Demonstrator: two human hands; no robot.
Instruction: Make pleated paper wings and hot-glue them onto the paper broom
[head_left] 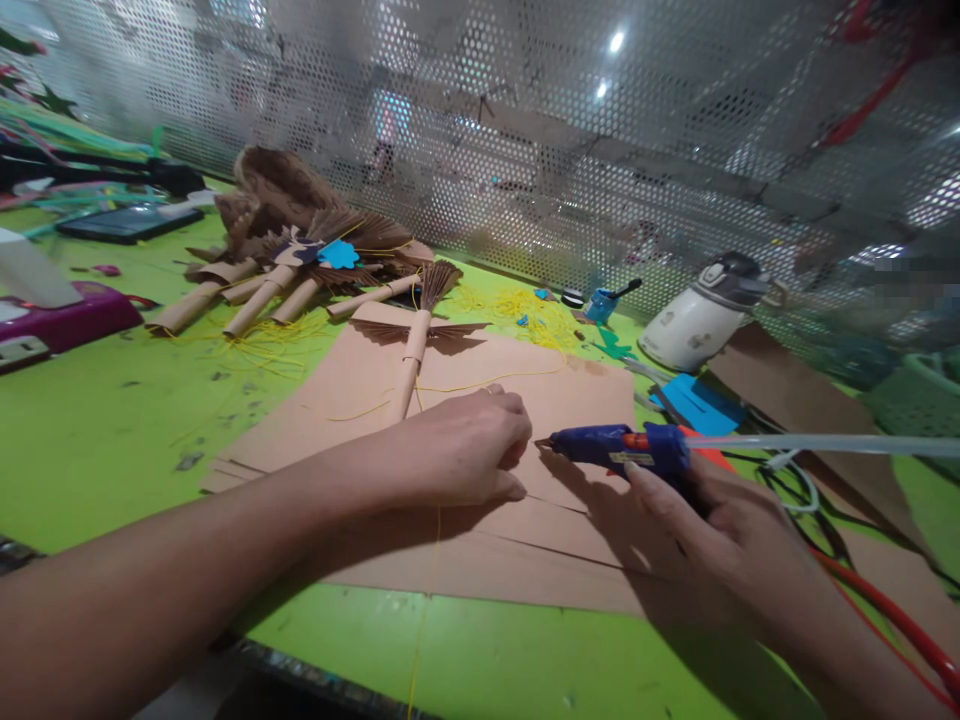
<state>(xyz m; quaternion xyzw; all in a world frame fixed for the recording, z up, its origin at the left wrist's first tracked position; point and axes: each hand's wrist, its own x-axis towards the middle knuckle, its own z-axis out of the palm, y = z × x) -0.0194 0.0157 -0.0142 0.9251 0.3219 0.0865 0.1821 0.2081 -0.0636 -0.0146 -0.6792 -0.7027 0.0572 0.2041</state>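
Observation:
My left hand (pixel 465 450) lies over a stack of brown paper sheets (pixel 585 395), fingers curled, and anything between them is hidden. In my right hand (pixel 724 530) is a blue hot glue gun (pixel 600 444), its nozzle just right of my left fingertips and a long clear glue stick out of its back. Beyond my left wrist, a rolled brown paper tube figure (pixel 412 362) with pleated fan wings lies on the sheets. Thin yellow string (pixel 495 380) crosses the paper, and a strand passes below my left hand to the table's front edge.
Back left lies a pile of similar paper figures (pixel 281 285). A phone (pixel 131 222) and a purple-and-white power strip (pixel 82 318) sit at left. Yellow string scraps (pixel 525 312), a small blue jar (pixel 600 305) and a white bottle (pixel 690 318) stand near the perforated metal panel (pixel 480 150). Cables (pixel 892 610) run at right.

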